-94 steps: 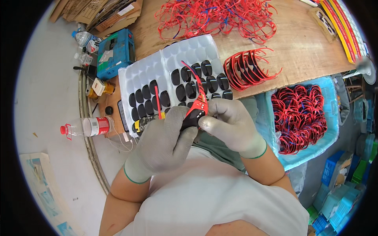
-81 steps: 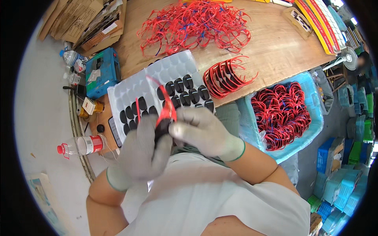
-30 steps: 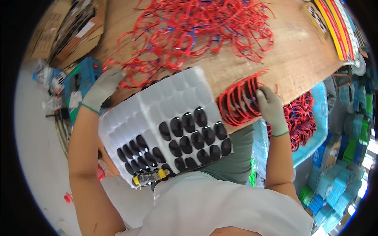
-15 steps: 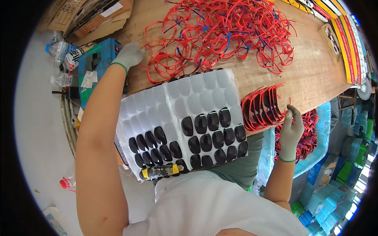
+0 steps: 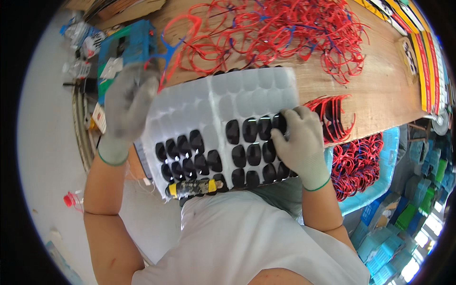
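My left hand [image 5: 129, 107], in a pale glove and smeared by motion, holds up a red glasses frame with blue parts [image 5: 167, 53] beside the white lens tray [image 5: 190, 107]. Dark sunglass lenses [image 5: 253, 154] lie in rows in the tray's near half; the pockets farther away hold none. My right hand [image 5: 304, 145], gloved too, reaches over the tray's right side. Its thumb and fingertips close round a dark lens [image 5: 279, 124] at the end of a row. A tool with a yellow and black handle [image 5: 192, 188] lies across the tray's near left edge.
A tangled heap of red and blue glasses frames [image 5: 285, 33] covers the far wooden table [image 5: 380, 80]. Right of the tray stands a row of red glasses with dark lenses [image 5: 335, 118]. A light blue crate [image 5: 392, 164] holds more frames. A blue-green box [image 5: 147, 40] stands at left.
My left hand has come back toward me from the heap's left edge with a red and blue frame. My right hand has moved left from the row of glasses onto a lens in the tray.
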Available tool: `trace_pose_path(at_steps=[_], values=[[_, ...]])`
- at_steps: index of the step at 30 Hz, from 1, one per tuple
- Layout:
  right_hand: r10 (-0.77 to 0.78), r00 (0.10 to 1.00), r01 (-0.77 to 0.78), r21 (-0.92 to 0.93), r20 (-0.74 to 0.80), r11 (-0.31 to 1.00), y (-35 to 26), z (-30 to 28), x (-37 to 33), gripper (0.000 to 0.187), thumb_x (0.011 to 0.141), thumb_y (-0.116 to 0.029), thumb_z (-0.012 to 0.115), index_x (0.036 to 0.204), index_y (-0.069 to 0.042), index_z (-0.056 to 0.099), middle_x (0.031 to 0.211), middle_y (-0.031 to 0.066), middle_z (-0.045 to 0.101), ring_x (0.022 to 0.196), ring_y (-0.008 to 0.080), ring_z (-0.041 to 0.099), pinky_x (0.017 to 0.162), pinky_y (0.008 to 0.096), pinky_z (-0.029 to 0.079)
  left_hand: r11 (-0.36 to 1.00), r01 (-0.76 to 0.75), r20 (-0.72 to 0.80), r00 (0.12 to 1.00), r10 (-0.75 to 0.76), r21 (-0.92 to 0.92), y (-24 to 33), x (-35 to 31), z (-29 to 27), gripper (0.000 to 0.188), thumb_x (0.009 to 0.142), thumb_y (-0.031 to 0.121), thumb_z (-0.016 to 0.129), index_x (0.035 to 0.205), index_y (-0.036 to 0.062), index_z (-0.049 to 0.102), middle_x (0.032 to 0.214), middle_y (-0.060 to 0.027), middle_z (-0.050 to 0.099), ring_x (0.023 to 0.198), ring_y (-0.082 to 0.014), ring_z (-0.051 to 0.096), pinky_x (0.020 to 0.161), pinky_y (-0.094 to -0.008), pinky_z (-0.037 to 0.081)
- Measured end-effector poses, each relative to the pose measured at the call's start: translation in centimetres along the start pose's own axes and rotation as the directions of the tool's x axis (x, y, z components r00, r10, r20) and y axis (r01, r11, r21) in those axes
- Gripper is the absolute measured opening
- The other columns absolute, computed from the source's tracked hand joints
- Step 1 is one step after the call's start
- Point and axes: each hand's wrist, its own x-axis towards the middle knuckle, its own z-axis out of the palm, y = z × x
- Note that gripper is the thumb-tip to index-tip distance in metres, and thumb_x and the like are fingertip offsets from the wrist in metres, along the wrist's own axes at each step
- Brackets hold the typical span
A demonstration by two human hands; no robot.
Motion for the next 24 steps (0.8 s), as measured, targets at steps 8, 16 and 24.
trace_pose_path(at_steps=[8,16,24], values=[[0.001,0.997,0.006,0.092,-0.071,0.996,0.6,1.4,-0.1,0.032,0.071,-0.009,0.069,0.102,-0.001,0.064,0.093,0.021,0.064,0.093,0.0411,0.061,0.084,0.0491,0.049,0.876,-0.002,-0.282,0.947,-0.152,-0.483,4.1,-9.3,-1.0,0.038,0.085,-0.013,0.038,0.117,0.0005,0.052,0.114,-0.015,0.057,0.098,-0.0213,0.06,0.09,-0.0393,0.052],[-0.379,0.917,0.396,0.175,-0.122,0.901,-0.1,-1.6,-2.6,0.024,0.081,-0.002,0.066,0.105,-0.001,0.064,0.092,0.0178,0.065,0.087,0.0376,0.06,0.081,0.0455,0.049,0.965,-0.179,-0.035,0.981,0.189,0.19,9.0,-20.3,-5.0,0.038,0.074,-0.016,0.038,0.099,0.0024,0.059,0.095,-0.0149,0.063,0.079,-0.025,0.061,0.075,-0.037,0.051],[-0.419,0.893,0.338,0.86,-0.164,0.383,-6.8,-3.4,-10.2,0.015,0.091,0.003,0.047,0.105,0.006,0.051,0.1,0.0198,0.064,0.091,0.0225,0.058,0.085,0.0371,0.047,0.916,-0.382,-0.048,0.924,0.379,-0.124,13.2,-21.7,3.2,0.033,0.061,-0.005,0.063,0.092,0.0081,0.068,0.078,-0.0058,0.062,0.066,-0.0269,0.061,0.058,-0.039,0.051]])
